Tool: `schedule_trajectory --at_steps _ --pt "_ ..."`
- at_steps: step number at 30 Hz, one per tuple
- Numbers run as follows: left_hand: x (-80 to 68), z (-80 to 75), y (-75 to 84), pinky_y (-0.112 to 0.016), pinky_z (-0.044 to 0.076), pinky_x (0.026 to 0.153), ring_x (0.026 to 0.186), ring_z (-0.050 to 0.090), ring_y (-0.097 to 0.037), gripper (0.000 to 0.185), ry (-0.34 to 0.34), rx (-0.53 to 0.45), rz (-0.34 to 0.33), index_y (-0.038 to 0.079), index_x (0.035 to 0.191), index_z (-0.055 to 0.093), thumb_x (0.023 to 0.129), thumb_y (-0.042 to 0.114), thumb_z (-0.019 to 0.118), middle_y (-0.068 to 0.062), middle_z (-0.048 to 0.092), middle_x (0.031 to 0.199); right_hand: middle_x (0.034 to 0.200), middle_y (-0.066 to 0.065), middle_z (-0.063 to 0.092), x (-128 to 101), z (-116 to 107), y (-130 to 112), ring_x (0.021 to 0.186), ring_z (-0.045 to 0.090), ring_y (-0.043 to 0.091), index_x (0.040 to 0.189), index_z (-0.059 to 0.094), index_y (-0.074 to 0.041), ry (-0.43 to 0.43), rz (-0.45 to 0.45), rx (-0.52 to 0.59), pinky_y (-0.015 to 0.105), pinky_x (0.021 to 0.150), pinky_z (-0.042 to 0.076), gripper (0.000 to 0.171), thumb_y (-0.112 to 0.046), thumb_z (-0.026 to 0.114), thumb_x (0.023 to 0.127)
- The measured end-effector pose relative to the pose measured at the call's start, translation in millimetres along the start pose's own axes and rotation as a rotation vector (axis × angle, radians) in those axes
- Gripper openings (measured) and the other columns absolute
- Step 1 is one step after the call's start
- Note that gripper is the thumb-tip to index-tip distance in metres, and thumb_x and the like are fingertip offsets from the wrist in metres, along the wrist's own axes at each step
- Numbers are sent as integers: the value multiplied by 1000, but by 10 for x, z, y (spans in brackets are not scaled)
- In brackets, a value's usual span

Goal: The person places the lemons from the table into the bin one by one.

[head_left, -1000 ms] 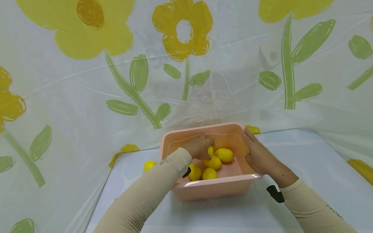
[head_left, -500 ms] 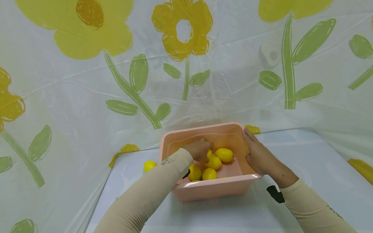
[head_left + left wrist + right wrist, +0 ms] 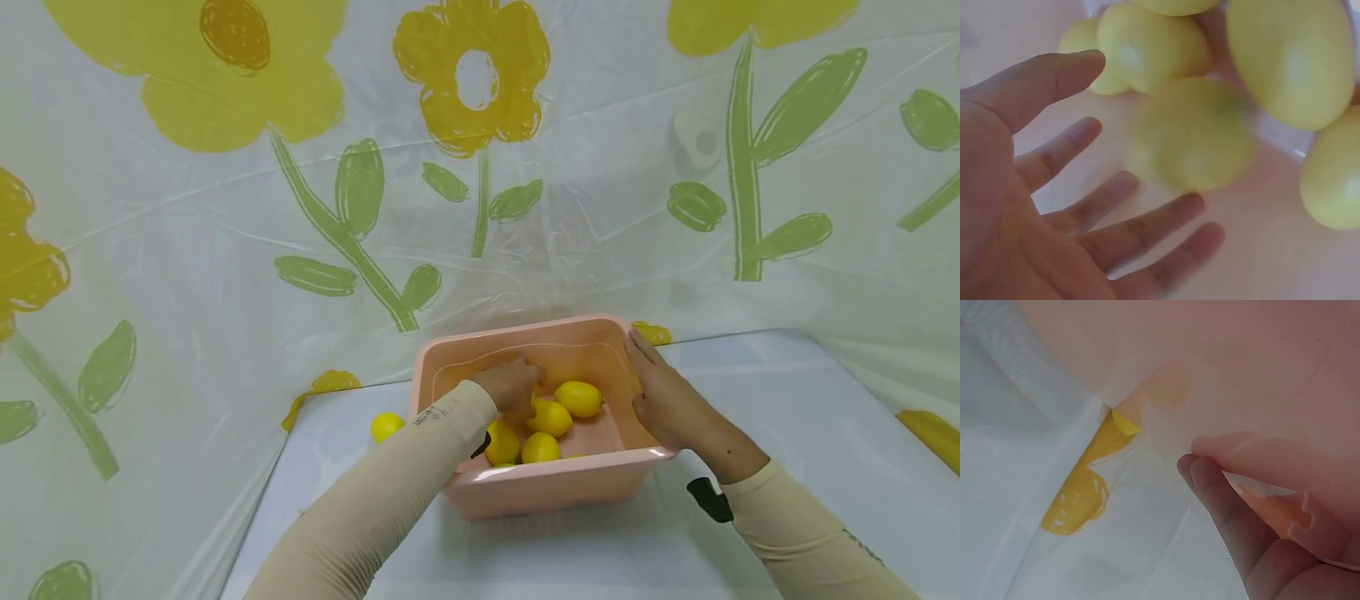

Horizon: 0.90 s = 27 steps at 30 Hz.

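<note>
A pink plastic basin holds several yellow lemons. Inside it is my left hand, palm low over the fruit. In the left wrist view the left hand has its fingers and thumb spread, and a blurred lemon lies just beyond the fingertips. My right hand grips the basin's right side, thumb at the inner wall and fingers along the outside. The right wrist view shows the right hand's fingers nearly straight against the rim; the thumb is hidden there.
Another lemon sits on the white table, left of the basin and partly behind the left sleeve. A white curtain with flower prints hangs right behind the basin.
One second ago the left fingers held a lemon; they have let it go and it has dropped lower in the basin. The left hand sank slightly. The right hand and basin stayed put.
</note>
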<state>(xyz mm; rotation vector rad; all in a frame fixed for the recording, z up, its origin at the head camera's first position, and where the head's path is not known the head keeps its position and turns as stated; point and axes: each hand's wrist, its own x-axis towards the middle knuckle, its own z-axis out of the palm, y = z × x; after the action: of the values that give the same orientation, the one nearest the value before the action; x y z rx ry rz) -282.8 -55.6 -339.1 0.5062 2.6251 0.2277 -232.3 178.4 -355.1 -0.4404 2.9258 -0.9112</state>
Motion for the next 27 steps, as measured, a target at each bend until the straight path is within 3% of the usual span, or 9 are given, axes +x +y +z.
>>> schedule_trajectory --at_steps 2,4,9,13,16,18,23,27 --pt "31 -26 2 -27 54 84 91 59 -16 45 30 164 74 22 136 58 94 26 70 -1 61 123 166 25 2 7 1 1 147 20 52 156 10 8 -1 -5 -1 64 110 30 81 12 50 86" --pt "51 -69 4 -25 52 86 90 59 -15 45 44 179 107 20 136 58 94 29 69 0 65 118 166 25 2 11 1 7 147 20 52 156 9 9 -2 -12 -4 64 111 29 81 12 50 86" --pt "-113 -256 19 -27 51 96 102 60 -11 41 72 14 187 19 136 57 96 25 66 1 65 129 166 26 2 18 7 25 147 20 52 156 9 9 3 -32 -5 65 112 27 81 11 49 85" --pt "-392 -400 29 -26 56 86 96 62 -12 36 143 -68 288 22 134 58 99 27 61 3 63 131 166 26 1 27 14 20 147 20 52 156 9 9 -3 -31 -3 65 112 27 81 11 50 85" --pt "-598 -489 28 -27 57 82 96 63 -14 35 255 -41 349 20 132 58 100 33 59 2 62 129 166 25 1 28 15 19 147 19 52 156 9 9 -9 -26 -2 65 112 27 81 10 50 86" --pt "-743 -530 1 -30 55 90 106 61 -13 33 362 -7 378 20 130 60 100 33 59 2 62 128 166 25 1 25 14 23 148 18 52 156 9 9 -12 -21 0 65 113 26 81 10 49 86" --pt "-1072 -550 -159 -34 57 89 107 64 -16 29 640 5 398 18 126 64 98 27 63 -1 64 124 166 25 1 13 7 24 148 18 53 156 9 8 -9 -18 6 66 112 25 80 10 48 86" --pt "-1211 -478 -350 -37 57 88 106 65 -20 28 818 -34 396 15 123 66 96 22 66 -4 64 121 166 24 -1 8 -3 17 148 17 52 157 7 6 -17 -8 19 67 112 25 81 9 47 86"
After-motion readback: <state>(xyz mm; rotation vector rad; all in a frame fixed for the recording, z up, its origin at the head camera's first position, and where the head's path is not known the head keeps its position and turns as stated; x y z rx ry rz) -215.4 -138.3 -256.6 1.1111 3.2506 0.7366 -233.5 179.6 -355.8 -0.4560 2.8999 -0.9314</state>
